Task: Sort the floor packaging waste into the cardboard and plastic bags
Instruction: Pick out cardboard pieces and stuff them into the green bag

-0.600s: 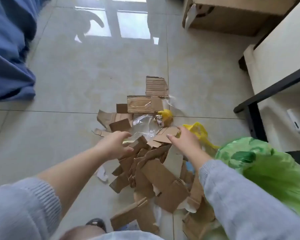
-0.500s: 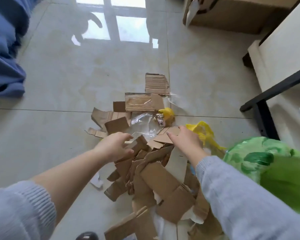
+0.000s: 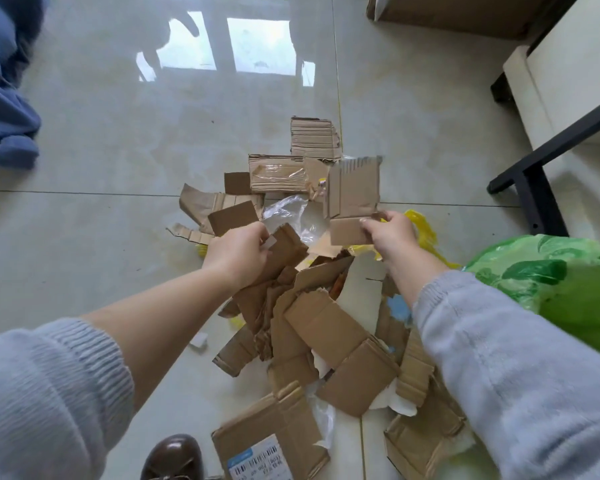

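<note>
My left hand (image 3: pixel 238 252) grips brown torn cardboard scraps (image 3: pixel 284 251) from the floor pile. My right hand (image 3: pixel 390 235) pinches a lifted, upright corrugated cardboard panel (image 3: pixel 354 192); the green plastic bag (image 3: pixel 548 271) lies nearest it, rightward.

Right hand (image 3: pixel 390 235) lifting cardboard flap (image 3: pixel 354 190), left hand (image 3: pixel 238 256) gripping cardboard strip (image 3: pixel 284 251), green bag (image 3: pixel 551 271) beside pile

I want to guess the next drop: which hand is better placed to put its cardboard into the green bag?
Probably the right. The right hand holds a lifted cardboard piece, and the green bag lies just beside that arm. The left hand grips cardboard across the pile from the bag.
</note>
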`<state>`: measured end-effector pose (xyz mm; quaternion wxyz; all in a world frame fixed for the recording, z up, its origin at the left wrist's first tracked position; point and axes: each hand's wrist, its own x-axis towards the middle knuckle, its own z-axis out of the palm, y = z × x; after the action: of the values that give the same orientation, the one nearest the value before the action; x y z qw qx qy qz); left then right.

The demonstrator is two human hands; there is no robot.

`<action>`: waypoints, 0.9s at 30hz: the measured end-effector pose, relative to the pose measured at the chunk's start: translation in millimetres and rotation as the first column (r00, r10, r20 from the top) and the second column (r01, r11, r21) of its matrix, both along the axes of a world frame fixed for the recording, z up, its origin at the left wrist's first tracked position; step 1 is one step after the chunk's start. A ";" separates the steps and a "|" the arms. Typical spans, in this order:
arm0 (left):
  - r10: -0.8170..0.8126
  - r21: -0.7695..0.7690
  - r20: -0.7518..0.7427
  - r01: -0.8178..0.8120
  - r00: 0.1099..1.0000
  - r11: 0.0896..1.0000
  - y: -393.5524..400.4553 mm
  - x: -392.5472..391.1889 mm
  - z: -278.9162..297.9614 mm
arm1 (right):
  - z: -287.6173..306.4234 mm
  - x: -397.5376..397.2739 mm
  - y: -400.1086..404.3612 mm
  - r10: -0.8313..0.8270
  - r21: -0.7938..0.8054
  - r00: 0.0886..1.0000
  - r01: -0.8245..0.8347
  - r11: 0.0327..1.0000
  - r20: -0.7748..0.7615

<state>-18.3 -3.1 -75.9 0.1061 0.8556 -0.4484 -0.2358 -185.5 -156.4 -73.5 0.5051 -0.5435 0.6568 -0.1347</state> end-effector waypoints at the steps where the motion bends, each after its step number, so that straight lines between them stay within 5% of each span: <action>1: 0.027 -0.018 -0.010 -0.027 1.000 0.999 0.8 0.3 3.5 | 4.8 -6.6 2.1 -0.041 0.026 0.994 0.039 0.999 0.101; 4: 0.086 -0.042 -0.046 -0.088 0.995 0.995 0.2 0.3 11.6 | 14.7 -32.9 12.7 -0.163 0.165 0.942 0.118 0.979 0.294; 7: 0.120 -0.126 -0.040 -0.124 0.992 0.984 -4.6 -2.1 16.3 | 9.4 -67.0 30.2 -0.188 0.252 0.928 0.108 0.962 0.321; 11: 0.231 -0.282 -0.077 -0.243 0.970 0.928 -9.5 -5.2 33.0 | -14.2 -103.0 64.3 -0.108 0.253 0.964 0.045 0.966 0.244; 15: 0.251 -0.365 -0.210 -0.314 0.945 0.876 1.1 -9.9 53.2 | -26.8 -118.3 85.7 0.139 0.225 0.990 -0.143 0.964 0.033; 19: -0.018 -0.082 -0.355 -0.013 0.935 0.997 22.6 -29.4 42.6 | -25.9 -117.5 99.5 0.426 0.190 0.895 -0.399 0.897 -0.134; 22: -0.219 0.056 -0.183 0.233 0.958 0.971 31.1 -48.8 15.7 | -38.9 -115.2 112.1 0.531 0.134 0.811 -0.514 0.847 -0.245; 27: -0.199 0.008 -0.090 0.200 0.976 0.980 29.6 -68.4 -8.7 | -58.7 -114.6 123.7 0.473 0.041 0.804 -0.493 0.869 -0.361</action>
<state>-86.7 26.5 -84.5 0.0942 0.7959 -0.5248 -0.2868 -300.2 -32.8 -132.2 0.3786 -0.7215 0.5740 0.0820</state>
